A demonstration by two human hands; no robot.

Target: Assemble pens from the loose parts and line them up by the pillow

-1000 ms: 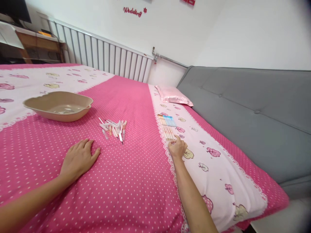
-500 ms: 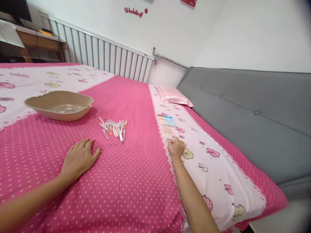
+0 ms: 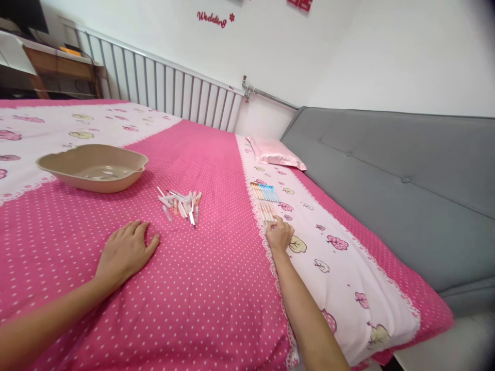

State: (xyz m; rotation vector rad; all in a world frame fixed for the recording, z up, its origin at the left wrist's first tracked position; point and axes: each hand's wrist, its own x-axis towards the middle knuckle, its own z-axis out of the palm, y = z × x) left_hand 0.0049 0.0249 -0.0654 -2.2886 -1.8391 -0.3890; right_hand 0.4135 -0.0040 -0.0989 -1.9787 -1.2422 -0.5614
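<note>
My left hand (image 3: 122, 252) lies flat on the pink dotted bedspread, fingers outstretched and nothing under it that I can see. Just beyond it is a loose pile of pens (image 3: 181, 205), whitish, pinkish and orange-toned, lying at mixed angles. My right hand (image 3: 280, 234) is at the near end of a row of pale pens (image 3: 265, 210) on the white printed strip. Its fingers are pinched on a pale pen at that end, mostly hidden by the hand. Farther up lies a neat row of orange and blue pens (image 3: 265, 192), side by side.
A beige basin (image 3: 93, 183) stands on the bed at the left. A pink pillow (image 3: 276, 153) lies by the grey padded headboard (image 3: 386, 170) on the right. White railings (image 3: 154, 77) line the far side, with a wooden desk (image 3: 58, 64) at the far left.
Barely anything differs. My right hand has shifted very slightly at the end of the pale row; the left hand and the pile stay in place.
</note>
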